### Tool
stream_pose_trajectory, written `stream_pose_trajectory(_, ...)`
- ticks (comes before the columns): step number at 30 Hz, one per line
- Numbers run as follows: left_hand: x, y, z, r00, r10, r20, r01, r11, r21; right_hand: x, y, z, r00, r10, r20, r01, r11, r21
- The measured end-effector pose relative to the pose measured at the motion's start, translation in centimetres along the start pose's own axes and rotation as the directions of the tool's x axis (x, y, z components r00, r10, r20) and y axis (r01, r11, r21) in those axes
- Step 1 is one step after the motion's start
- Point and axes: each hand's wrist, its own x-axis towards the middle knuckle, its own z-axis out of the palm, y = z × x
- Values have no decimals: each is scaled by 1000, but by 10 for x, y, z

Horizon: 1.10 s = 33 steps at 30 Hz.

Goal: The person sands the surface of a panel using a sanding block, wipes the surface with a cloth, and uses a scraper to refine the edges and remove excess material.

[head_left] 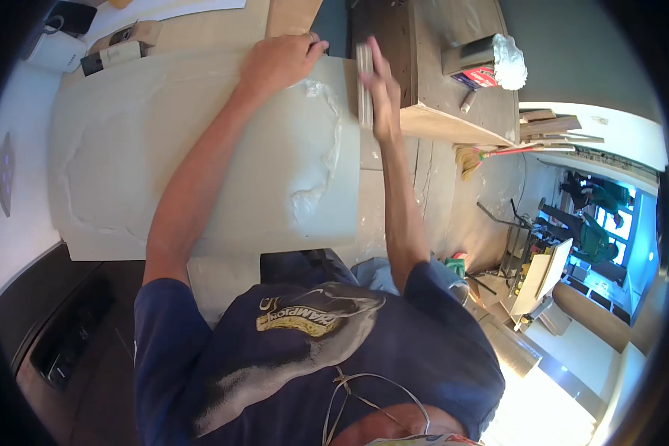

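A large pale grey sheet [267,163] lies in front of me, with an irregular band of clear, shiny smear [327,141] on its surface. My left hand [285,61] rests at the far edge of the sheet, fingers curled toward the right; whatever is under them is hidden. Along the sheet's right edge, my right hand [383,91] grips a narrow, light block [364,85] that looks like layered wood. Its thumb and fingers are pressed to the block's side, which stands roughly parallel to that edge.
To the right stands a wooden cabinet [453,111] bearing a tin [483,63] topped with crumpled foil. A broom [472,158] and wood offcuts [554,126] lie beyond. Small boxes [123,52] sit at the far left. Other people [591,230] are in the background at right.
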Motion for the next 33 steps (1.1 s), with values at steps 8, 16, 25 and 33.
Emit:
stream_pose_trajectory(8,6,8,1,999,38,7,-38,999,-2,41,-2,-5,1000,7,-7,-7,999,37)
stream_pose_trajectory(16,3,3,1,1000,28,0,-28,999,44,-56,25,-6,998,52,-32,-48,992,120)
stream_pose_trajectory(25,1,-6,-5,997,-46,54,44,998,41,-26,15,0,972,-231,40,235,961,-146)
stream_pose_trajectory(33,4,3,-3,997,-38,69,32,995,92,-182,-9,-18,993,-99,71,116,943,-312)
